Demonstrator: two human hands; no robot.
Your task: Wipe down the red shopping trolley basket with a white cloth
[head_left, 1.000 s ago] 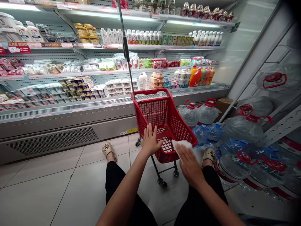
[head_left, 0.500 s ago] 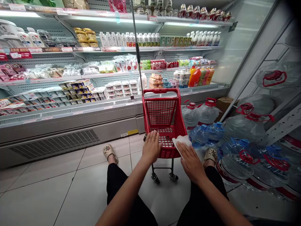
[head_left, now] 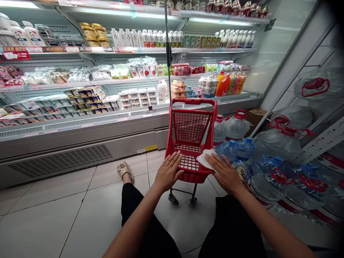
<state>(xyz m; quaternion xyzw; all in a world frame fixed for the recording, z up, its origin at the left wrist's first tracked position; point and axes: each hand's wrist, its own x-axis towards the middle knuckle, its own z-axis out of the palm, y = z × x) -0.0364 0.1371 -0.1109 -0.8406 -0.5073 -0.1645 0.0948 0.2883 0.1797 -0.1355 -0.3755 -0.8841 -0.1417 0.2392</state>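
A small red plastic shopping cart (head_left: 192,125) stands between my feet, with grid walls and a pole rising at its far left. My left hand (head_left: 169,170) is at the near left rim of its basket, palm down and fingers stretched out; I cannot tell how firmly it touches. My right hand (head_left: 224,173) holds a folded white cloth (head_left: 205,159) under its fingers at the near right rim. The cloth partly covers that rim.
A refrigerated display case (head_left: 80,132) with several shelves of dairy goods and drinks runs across the front. Large water bottles (head_left: 271,186) crowd the floor on the right, close to my right foot. Pale floor tiles (head_left: 53,222) lie at the left.
The cart has turned slightly, its handle shifting right and its near wheels left. My left hand has moved down a little and my right hand right, with the cloth still under its fingers.
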